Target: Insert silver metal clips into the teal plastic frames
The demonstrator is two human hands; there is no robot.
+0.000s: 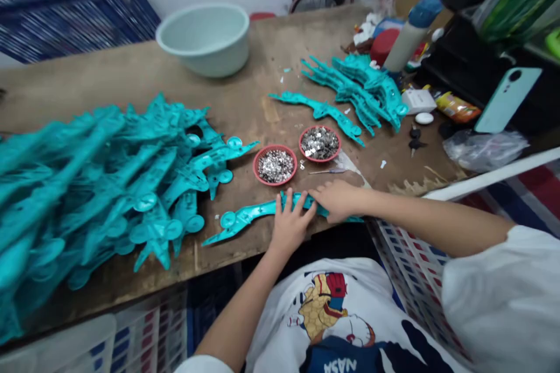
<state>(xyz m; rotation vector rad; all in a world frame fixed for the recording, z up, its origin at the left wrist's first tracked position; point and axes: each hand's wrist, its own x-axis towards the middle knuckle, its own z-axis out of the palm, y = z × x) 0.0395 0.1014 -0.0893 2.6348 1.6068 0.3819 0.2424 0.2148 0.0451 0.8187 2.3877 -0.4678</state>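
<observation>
A long teal plastic part (256, 211) lies along the table's near edge. My left hand (291, 224) rests on its middle with the fingers spread. Just to the right, my right hand (336, 199) is on the same part, its fingers bent down toward it; whatever they pinch is too small to make out. Beyond my hands stand two red baskets of small metal clips, one left (275, 183) and one right (319, 159). A thin screwdriver (336, 171) lies between the right basket and my right hand.
A large heap of teal parts (96, 169) covers the left side. Another stack (356, 90) and a single part (318, 109) lie at the back right. A pale basin (205, 41) stands behind. Keys (415, 143), a phone (507, 99) and a bottle (409, 38) are at the right.
</observation>
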